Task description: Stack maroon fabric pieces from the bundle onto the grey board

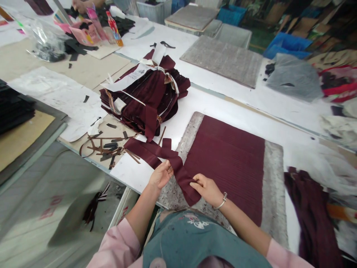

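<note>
A maroon fabric strip (178,168) lies slantwise over the left edge of a grey, speckled board (275,175). My right hand (208,189) pinches the strip near its lower end, between thumb and fingertips. Close to the strip's left edge is my left hand (161,175), palm turned up and fingers loosely curled, with nothing visible in it. More maroon strips (143,152) lie just beyond the left hand. A large maroon sheet with faint parallel lines (227,156) covers most of the board, to the right of my hands.
A tied maroon bundle with a white paper tag (150,93) stands behind the strips. Scraps (110,145) litter the table's left edge. Maroon fabric (309,208) hangs at the right. Another grey board (223,59) and a bottle (113,28) are farther back, near another person's hand (80,5).
</note>
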Demonstrator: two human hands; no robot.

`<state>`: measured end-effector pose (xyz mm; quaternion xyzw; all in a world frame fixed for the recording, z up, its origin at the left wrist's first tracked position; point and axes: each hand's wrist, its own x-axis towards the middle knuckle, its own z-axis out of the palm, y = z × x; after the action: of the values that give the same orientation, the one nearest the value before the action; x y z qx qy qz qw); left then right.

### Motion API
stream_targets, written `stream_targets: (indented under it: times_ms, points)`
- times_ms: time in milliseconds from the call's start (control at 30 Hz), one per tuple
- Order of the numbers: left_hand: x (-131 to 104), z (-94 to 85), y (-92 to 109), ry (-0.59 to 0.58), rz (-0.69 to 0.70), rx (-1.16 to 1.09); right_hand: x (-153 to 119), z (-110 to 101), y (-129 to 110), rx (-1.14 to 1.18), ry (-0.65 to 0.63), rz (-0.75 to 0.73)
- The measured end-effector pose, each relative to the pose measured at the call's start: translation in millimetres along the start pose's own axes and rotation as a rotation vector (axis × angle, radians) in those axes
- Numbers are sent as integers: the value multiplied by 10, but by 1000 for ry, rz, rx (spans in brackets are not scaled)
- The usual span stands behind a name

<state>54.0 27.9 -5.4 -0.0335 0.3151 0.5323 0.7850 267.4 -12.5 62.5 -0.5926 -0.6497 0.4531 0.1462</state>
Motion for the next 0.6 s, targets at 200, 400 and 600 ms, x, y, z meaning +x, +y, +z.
stream_targets:
  times_ms: [200,400,600]
  points:
    - [-11,0,-140,111,-13,85,-9,13,-42,-29,-20,-56]
    - [-311,-131,-358,-58,-208,114,-47,150,-49,76,-49,-20]
    - [-295,-262,-391,282,119,434,-58,215,49,-125,84,-114]
